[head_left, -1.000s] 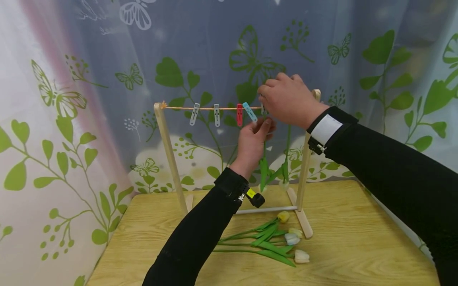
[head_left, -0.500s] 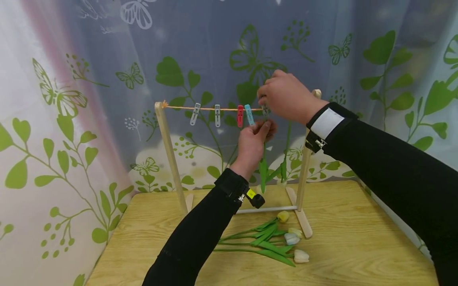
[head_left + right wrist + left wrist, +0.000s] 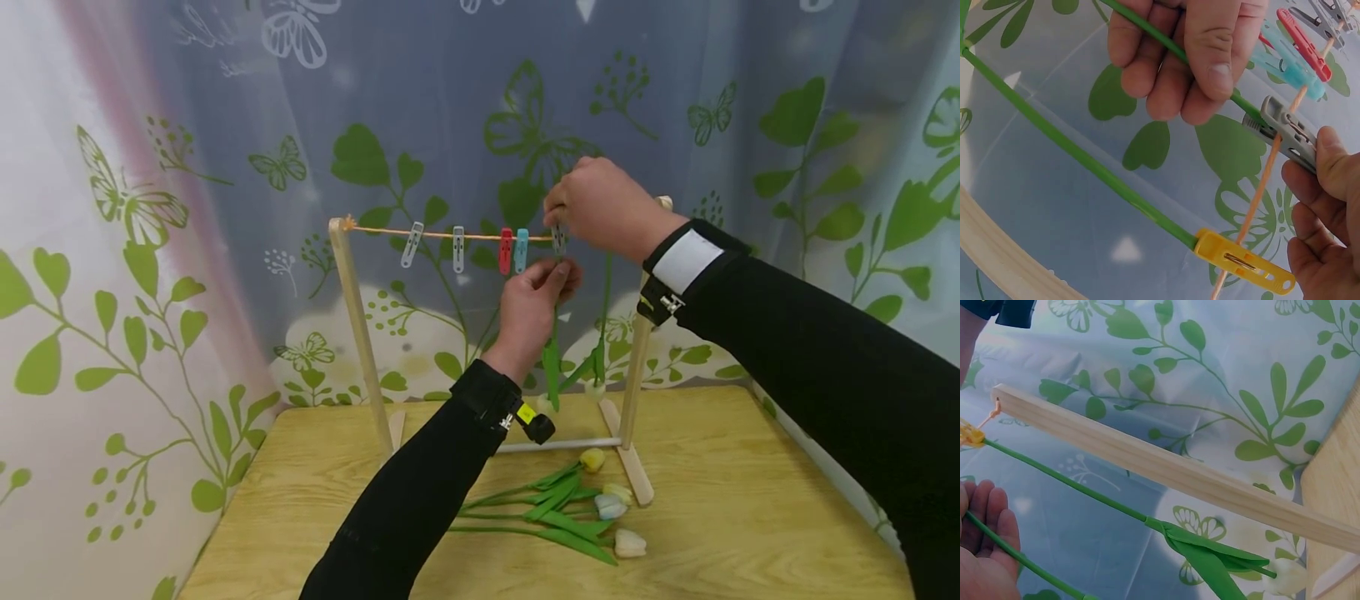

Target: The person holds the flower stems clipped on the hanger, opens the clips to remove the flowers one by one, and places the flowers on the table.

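Note:
My left hand (image 3: 528, 308) pinches the green stem (image 3: 1154, 31) of an artificial tulip between thumb and fingers; its pale flower (image 3: 549, 403) hangs downward. The stem's end sits at the jaws of a grey clothespin (image 3: 1290, 132) on the orange string (image 3: 1259, 194). Just above, my right hand (image 3: 603, 208) pinches that clothespin by its handles. Beside it, a yellow clothespin (image 3: 1241, 259) grips the stem of a second tulip (image 3: 1072, 481), hanging flower down. Left along the string come a blue clothespin (image 3: 521, 252), a red clothespin (image 3: 506, 252) and two more grey ones.
The string runs between the left post (image 3: 358, 333) and right post (image 3: 636, 375) of a wooden frame, joined low by a white bar (image 3: 562, 446). Several tulips (image 3: 555, 508) lie on the wooden table (image 3: 712, 500) in front. A patterned curtain (image 3: 442, 100) hangs behind.
The blue clothespin, tilted before, has swung upright beside the red one. More of the grey clothespin shows below my right fingers. Both hands have stayed nearly in place.

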{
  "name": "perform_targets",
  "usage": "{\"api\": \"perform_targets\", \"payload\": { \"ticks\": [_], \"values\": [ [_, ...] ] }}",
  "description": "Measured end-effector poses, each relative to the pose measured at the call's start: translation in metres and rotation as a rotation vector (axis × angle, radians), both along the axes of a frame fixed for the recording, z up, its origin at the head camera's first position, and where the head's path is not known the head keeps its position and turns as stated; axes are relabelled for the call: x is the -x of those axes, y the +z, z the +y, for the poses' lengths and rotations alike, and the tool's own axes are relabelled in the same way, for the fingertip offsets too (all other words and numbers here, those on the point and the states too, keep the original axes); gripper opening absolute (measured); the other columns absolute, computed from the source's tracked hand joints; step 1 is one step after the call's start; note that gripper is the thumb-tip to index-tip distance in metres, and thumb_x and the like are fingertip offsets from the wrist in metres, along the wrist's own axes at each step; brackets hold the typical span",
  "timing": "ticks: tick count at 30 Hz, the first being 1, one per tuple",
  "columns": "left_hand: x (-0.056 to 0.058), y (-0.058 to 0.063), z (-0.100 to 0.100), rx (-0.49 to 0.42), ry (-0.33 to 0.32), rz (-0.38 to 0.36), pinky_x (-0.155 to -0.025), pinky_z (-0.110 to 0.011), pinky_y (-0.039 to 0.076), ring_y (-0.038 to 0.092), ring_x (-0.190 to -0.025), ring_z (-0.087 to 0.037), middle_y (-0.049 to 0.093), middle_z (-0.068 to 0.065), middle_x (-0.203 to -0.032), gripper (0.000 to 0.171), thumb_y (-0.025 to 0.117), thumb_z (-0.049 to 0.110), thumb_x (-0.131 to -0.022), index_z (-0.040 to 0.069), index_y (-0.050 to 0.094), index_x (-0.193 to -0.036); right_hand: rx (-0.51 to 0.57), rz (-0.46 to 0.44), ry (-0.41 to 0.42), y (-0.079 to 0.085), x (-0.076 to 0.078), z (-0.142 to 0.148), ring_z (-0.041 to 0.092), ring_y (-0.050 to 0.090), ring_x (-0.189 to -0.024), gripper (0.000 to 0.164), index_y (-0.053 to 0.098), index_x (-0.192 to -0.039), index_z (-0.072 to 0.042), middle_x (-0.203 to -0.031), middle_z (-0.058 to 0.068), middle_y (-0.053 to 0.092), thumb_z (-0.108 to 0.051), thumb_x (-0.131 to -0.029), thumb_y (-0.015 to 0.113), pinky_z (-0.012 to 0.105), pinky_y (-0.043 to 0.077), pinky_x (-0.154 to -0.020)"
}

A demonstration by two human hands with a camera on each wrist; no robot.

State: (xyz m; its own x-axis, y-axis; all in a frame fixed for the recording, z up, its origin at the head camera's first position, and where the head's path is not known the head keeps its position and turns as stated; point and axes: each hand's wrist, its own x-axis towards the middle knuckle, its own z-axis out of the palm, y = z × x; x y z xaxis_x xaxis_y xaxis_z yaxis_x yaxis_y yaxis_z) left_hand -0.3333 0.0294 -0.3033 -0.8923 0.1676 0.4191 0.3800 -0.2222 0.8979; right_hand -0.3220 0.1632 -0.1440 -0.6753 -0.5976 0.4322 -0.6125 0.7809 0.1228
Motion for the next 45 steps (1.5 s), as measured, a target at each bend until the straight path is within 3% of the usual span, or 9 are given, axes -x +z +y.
{"api": "perform_targets", "payload": {
  "ticks": [10, 15, 23, 28, 33, 42, 45],
  "values": [
    [-0.001, -0.012, -0.005, 0.024, 0.001, -0.019, -0.115, -0.039, 0.063, 0.074, -0.121, -0.024, 0.077, -0.013, -0.129, 0.028, 0.063, 0.027, -0.114, 0.010, 0.078, -0.132, 0.000, -0.004, -0.006, -0.005, 0.000, -0.002, 0.034, 0.070, -0.091, 0.023, 0.085, -0.116, 0.000, -0.115, 0.016, 0.085, -0.015, -0.109, 0.070, 0.047, 0.051, -0.099],
    [-0.002, -0.015, -0.006, 0.033, 0.013, -0.010, -0.115, -0.042, 0.063, 0.074, -0.121, -0.025, 0.077, -0.013, -0.128, 0.033, 0.063, 0.028, -0.115, 0.005, 0.076, -0.134, -0.025, 0.010, -0.021, -0.004, -0.002, -0.003, 0.034, 0.068, -0.093, 0.023, 0.085, -0.117, -0.001, -0.118, 0.015, 0.084, -0.017, -0.109, 0.070, 0.046, 0.051, -0.095],
    [-0.005, -0.024, -0.007, 0.031, 0.001, -0.055, -0.114, -0.041, 0.064, 0.074, -0.121, -0.024, 0.078, -0.012, -0.130, 0.031, 0.063, 0.028, -0.114, 0.008, 0.077, -0.135, -0.009, -0.007, -0.032, -0.007, -0.002, -0.003, 0.032, 0.063, -0.085, 0.024, 0.084, -0.118, 0.000, -0.118, 0.015, 0.084, -0.017, -0.109, 0.070, 0.041, 0.041, -0.088],
    [-0.010, -0.031, -0.008, 0.057, 0.003, -0.068, -0.111, -0.035, 0.064, 0.073, -0.119, -0.021, 0.078, -0.009, -0.128, 0.029, 0.064, 0.028, -0.113, 0.012, 0.078, -0.133, 0.000, -0.052, -0.033, -0.006, -0.004, -0.002, 0.031, 0.068, -0.082, 0.025, 0.083, -0.123, 0.000, -0.118, 0.015, 0.084, -0.017, -0.111, 0.068, 0.046, 0.048, -0.100],
    [-0.015, -0.036, -0.010, 0.079, -0.014, -0.059, -0.115, -0.034, 0.062, 0.072, -0.123, -0.022, 0.077, -0.008, -0.130, 0.029, 0.063, 0.029, -0.114, 0.013, 0.078, -0.133, -0.003, -0.059, -0.035, -0.004, -0.006, 0.001, 0.032, 0.075, -0.090, 0.027, 0.080, -0.127, 0.001, -0.117, 0.018, 0.083, -0.017, -0.111, 0.068, 0.054, 0.050, -0.116],
    [-0.019, -0.039, -0.011, 0.072, -0.043, -0.043, -0.118, -0.035, 0.061, 0.073, -0.127, -0.023, 0.076, -0.012, -0.134, 0.026, 0.062, 0.026, -0.114, 0.014, 0.077, -0.132, -0.019, -0.105, -0.077, 0.001, -0.007, 0.001, 0.034, 0.074, -0.092, 0.034, 0.073, -0.138, 0.002, -0.126, 0.022, 0.080, -0.020, -0.113, 0.064, 0.059, 0.043, -0.130],
    [-0.022, -0.039, -0.013, 0.068, -0.036, -0.039, -0.117, -0.037, 0.062, 0.073, -0.125, -0.024, 0.077, -0.013, -0.133, 0.026, 0.063, 0.025, -0.114, 0.012, 0.078, -0.131, -0.015, -0.130, -0.090, 0.004, -0.008, 0.000, 0.036, 0.073, -0.097, 0.039, 0.068, -0.145, 0.002, -0.131, 0.022, 0.078, -0.020, -0.114, 0.063, 0.059, 0.046, -0.128]
  ]
}}
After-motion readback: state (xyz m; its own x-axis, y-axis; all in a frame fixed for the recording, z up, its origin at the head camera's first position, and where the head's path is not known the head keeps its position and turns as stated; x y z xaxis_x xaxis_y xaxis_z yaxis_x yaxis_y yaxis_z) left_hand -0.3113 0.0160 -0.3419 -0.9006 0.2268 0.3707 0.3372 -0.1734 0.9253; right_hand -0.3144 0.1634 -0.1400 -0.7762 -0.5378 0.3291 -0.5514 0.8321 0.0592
